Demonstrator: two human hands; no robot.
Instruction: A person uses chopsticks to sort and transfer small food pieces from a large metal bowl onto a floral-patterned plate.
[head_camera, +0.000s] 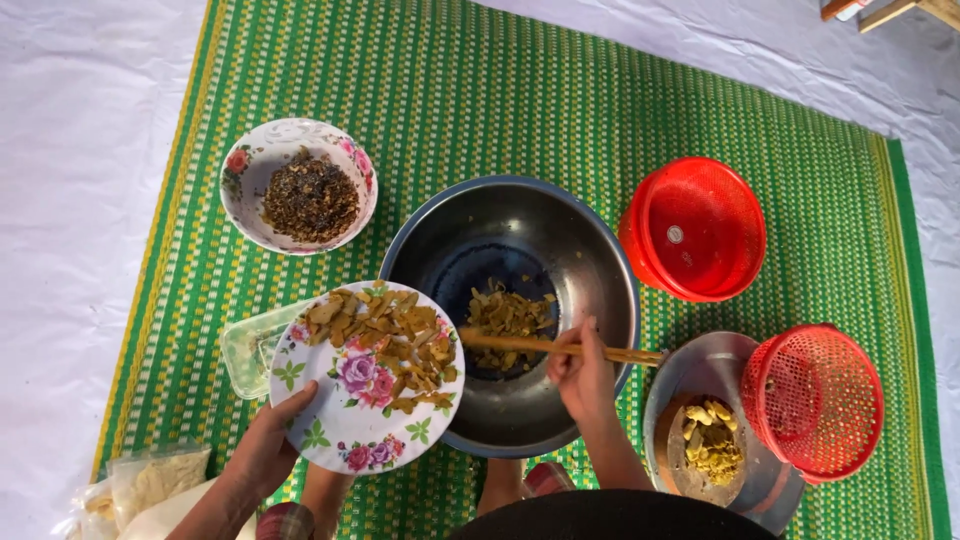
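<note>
My left hand grips the near rim of a white flowered plate, tilted over the edge of a large steel bowl. Brown dried slices cover the plate's far half. My right hand holds wooden chopsticks that reach left to the plate's rim. A small heap of the same slices lies in the bottom of the steel bowl.
A flowered bowl of dark bits stands far left. Two red plastic baskets sit at right, beside a metal plate with a board of yellow pieces. A clear container and plastic bags lie left on the green mat.
</note>
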